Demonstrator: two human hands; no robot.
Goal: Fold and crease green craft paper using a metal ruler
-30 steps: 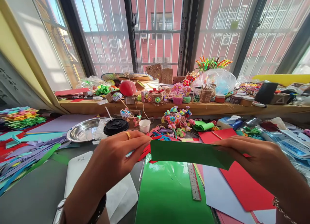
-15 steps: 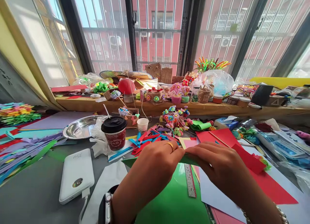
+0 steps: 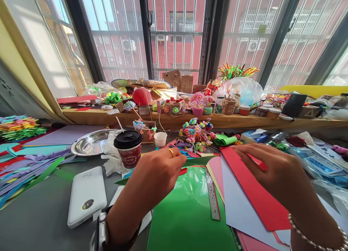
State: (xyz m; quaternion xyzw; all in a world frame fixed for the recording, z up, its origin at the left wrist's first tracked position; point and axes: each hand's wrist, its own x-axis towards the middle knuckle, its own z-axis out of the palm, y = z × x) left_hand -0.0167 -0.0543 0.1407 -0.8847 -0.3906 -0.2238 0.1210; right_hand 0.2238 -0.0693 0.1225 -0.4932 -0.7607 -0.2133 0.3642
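Observation:
A long dark-green paper strip (image 3: 199, 160) runs past my left hand (image 3: 160, 167), whose thumb and fingers pinch it above the green glossy sheet (image 3: 187, 207). One end of the strip sticks out left of the wrist, by the lidded coffee cup. My right hand (image 3: 274, 169) is raised over a red paper sheet (image 3: 261, 200), thumb and fingers apart, with nothing seen between them. On the green sheet lies a clear ruler (image 3: 213, 196) with a red scale. White paper (image 3: 233, 200) and pink paper (image 3: 216, 171) lie under and beside the red sheet.
To the left stand a coffee cup (image 3: 127, 149), a steel bowl (image 3: 91, 144) and a white power bank (image 3: 87, 196). Colourful strips (image 3: 32, 164) spread at far left. A paper cup (image 3: 160, 139) and crocheted flowers (image 3: 195, 133) are behind. Crafts crowd the windowsill (image 3: 174, 120).
My hands have come apart. The left moved left with the green strip, and the right moved right over the red sheet. More of the green glossy sheet shows.

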